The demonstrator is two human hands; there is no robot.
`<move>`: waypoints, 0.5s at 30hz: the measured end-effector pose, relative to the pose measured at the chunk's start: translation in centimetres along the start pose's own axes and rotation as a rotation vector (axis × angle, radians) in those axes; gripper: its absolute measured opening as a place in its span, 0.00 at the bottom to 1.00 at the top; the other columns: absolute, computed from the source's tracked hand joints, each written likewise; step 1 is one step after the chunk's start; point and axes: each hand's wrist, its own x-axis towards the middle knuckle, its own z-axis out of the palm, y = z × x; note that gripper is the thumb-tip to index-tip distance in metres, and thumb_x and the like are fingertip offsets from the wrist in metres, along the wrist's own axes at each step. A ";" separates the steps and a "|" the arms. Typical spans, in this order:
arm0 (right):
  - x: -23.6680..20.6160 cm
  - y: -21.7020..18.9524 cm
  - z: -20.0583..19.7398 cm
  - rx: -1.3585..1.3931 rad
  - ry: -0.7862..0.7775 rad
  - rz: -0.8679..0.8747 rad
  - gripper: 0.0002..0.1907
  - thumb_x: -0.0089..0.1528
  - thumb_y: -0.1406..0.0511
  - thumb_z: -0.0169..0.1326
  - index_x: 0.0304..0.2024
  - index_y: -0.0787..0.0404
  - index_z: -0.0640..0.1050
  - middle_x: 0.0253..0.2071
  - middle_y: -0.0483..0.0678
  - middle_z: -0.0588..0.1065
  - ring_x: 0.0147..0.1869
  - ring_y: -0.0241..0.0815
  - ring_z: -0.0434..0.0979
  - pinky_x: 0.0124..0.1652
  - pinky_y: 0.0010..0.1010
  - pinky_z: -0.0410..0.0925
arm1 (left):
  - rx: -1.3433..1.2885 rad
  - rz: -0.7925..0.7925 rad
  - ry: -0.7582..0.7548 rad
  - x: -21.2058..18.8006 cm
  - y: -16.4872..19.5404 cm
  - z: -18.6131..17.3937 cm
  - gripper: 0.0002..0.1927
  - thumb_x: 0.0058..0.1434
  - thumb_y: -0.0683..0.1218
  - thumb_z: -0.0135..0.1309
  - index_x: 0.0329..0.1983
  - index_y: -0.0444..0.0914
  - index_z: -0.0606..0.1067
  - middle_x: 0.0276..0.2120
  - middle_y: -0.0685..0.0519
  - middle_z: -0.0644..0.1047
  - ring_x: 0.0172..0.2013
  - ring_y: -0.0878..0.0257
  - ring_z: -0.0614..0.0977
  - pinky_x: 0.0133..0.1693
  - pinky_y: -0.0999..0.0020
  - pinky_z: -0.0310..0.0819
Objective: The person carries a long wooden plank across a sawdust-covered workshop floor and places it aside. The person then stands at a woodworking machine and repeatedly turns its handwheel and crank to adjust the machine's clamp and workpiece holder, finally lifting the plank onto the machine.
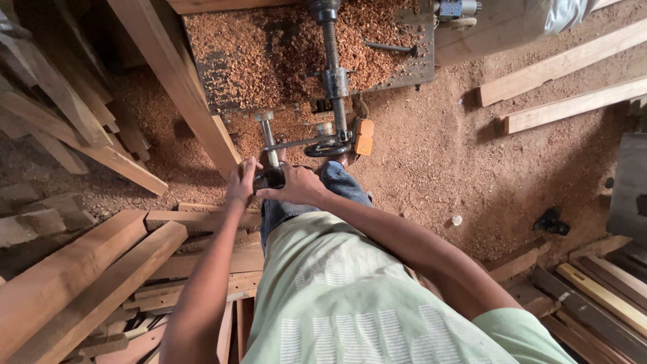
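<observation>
Two hands at one small dark block [269, 178] below the machine: left hand [240, 182] closed on its left end, right hand [296, 185] wrapped over its right. Nearer, reddish planks [81, 269] piled lower left; more boards [600, 296] lower right. Just beyond the hands, metal crank handle [268, 138], threaded screw shaft [333, 74], orange tag [364, 136]. Leaning beam [178, 81] crowds the left. Farthest, machine table [283, 54] heaped with wood shavings; pale boards [566, 84] on sawdust floor.

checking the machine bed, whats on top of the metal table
Wood shavings cover most of the metal table, with a screw shaft running over it and a dark rod lying on the chips. The surface under the shavings is hidden.
</observation>
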 end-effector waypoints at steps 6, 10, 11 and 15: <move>0.4 1.3 -0.3 0.047 0.058 -0.178 0.57 0.47 0.27 0.54 0.50 0.73 0.75 0.36 0.65 0.80 0.44 0.62 0.83 0.47 0.47 0.74 | 0.127 -0.023 0.074 -0.4 0.5 0.6 0.31 0.71 0.66 0.41 0.37 0.35 0.77 0.33 0.37 0.79 0.38 0.42 0.82 0.45 0.50 0.73; 0.8 2.1 -0.9 0.137 0.013 -0.300 0.54 0.47 0.28 0.56 0.45 0.71 0.77 0.36 0.62 0.80 0.43 0.57 0.84 0.45 0.45 0.74 | 0.293 -0.159 0.087 -1.1 1.1 0.9 0.30 0.71 0.66 0.41 0.33 0.34 0.73 0.29 0.35 0.77 0.36 0.37 0.80 0.40 0.45 0.72; 0.9 2.1 -0.9 0.142 0.013 -0.306 0.54 0.47 0.28 0.56 0.45 0.71 0.78 0.36 0.62 0.80 0.43 0.57 0.84 0.46 0.45 0.74 | 0.328 -0.160 0.091 -1.2 1.2 0.9 0.29 0.70 0.65 0.41 0.33 0.35 0.72 0.30 0.36 0.77 0.36 0.36 0.80 0.39 0.44 0.72; 0.8 1.8 -1.0 0.121 0.006 -0.288 0.53 0.46 0.27 0.55 0.44 0.69 0.79 0.35 0.62 0.80 0.43 0.57 0.83 0.46 0.45 0.73 | 0.255 -0.119 0.122 -1.4 1.3 0.6 0.30 0.70 0.65 0.42 0.33 0.35 0.74 0.29 0.38 0.78 0.36 0.37 0.81 0.40 0.45 0.72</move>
